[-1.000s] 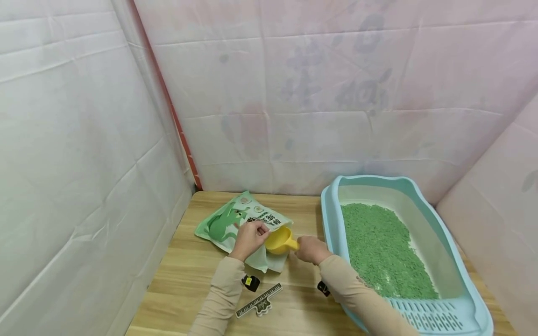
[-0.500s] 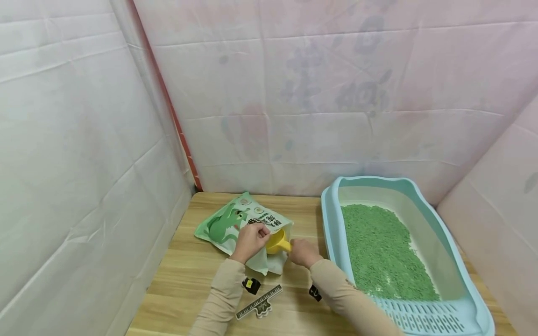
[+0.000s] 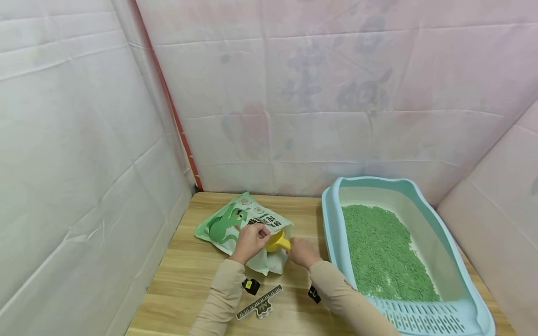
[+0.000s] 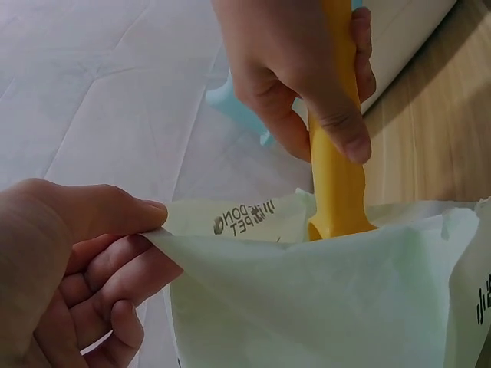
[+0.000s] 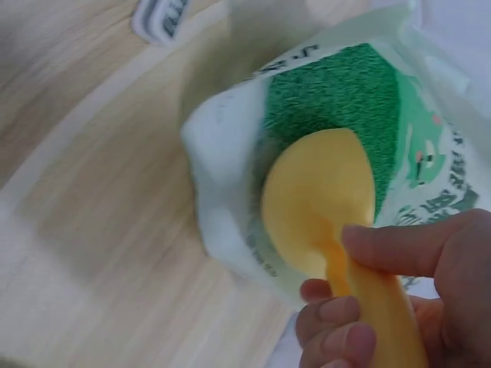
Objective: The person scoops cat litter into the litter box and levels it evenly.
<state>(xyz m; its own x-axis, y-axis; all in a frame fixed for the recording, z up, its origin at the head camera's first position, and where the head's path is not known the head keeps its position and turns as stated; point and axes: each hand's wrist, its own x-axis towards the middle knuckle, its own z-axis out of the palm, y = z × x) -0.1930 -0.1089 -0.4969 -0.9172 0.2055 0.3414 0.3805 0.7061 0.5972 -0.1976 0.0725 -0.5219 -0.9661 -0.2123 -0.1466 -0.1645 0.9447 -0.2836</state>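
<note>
A green and white bag (image 3: 227, 224) of green cat litter pellets (image 5: 337, 84) lies on the table with its mouth facing right. My left hand (image 3: 251, 240) pinches the edge of the mouth between thumb and fingers, as the left wrist view shows. My right hand (image 3: 303, 252) grips the handle of a yellow scoop (image 5: 322, 199). The scoop's bowl is inside the bag's mouth, right at the green pellets; in the left wrist view the bag wall hides the bowl.
To the right stands a light blue litter box (image 3: 332, 219) with green pellets spread over its floor and a slotted front step. A piano-key-patterned clip (image 3: 259, 302) lies on the wooden table (image 3: 176, 275) near my left sleeve. Cloth walls (image 3: 315, 140) enclose the table.
My right hand has moved left, pushing the scoop deeper into the bag's mouth, and has stayed almost still over the last half second. The left hand keeps its pinch on the bag.
</note>
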